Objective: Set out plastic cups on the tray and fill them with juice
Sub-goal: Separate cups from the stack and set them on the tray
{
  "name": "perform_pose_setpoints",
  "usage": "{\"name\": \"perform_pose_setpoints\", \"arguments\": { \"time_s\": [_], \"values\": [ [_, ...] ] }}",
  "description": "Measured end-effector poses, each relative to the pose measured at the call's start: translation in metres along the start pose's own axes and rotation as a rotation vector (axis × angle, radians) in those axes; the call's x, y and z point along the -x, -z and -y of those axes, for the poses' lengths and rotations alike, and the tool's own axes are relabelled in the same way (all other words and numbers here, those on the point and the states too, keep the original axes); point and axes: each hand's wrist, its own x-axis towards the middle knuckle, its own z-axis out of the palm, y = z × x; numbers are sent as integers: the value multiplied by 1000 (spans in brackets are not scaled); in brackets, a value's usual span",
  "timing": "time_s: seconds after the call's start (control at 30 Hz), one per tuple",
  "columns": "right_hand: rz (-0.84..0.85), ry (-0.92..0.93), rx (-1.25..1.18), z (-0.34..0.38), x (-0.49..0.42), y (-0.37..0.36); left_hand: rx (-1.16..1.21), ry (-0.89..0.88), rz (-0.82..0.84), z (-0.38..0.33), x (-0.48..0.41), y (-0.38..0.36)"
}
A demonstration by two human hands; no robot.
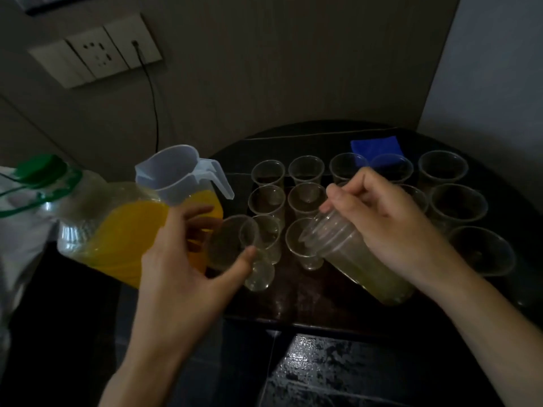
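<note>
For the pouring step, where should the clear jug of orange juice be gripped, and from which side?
Grip the jug by its handle, which juts out on the right, toward the tray. Come in from the tray side, fingers curled round the handle. The spout faces the opposite way, left.
</note>
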Motion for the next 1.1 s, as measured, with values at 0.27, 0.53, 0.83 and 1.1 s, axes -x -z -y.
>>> {"name": "perform_pose_setpoints", "arguments": {
  "time_s": [0.27,0.53,0.83,1.1],
  "values": [
    [-16,30,27,-7,2,-24,-288,-9,178,38,9,-21],
    [-49,18,23,-12,-3,-25,-413,-17,269,50,9,-26],
    [-49,10,39,-14,-3,-22,-429,-35,308,49,9,-26],
    [-67,2,53,-14,-3,-22,-481,-67,363,52,8,-28]
  ]
}}
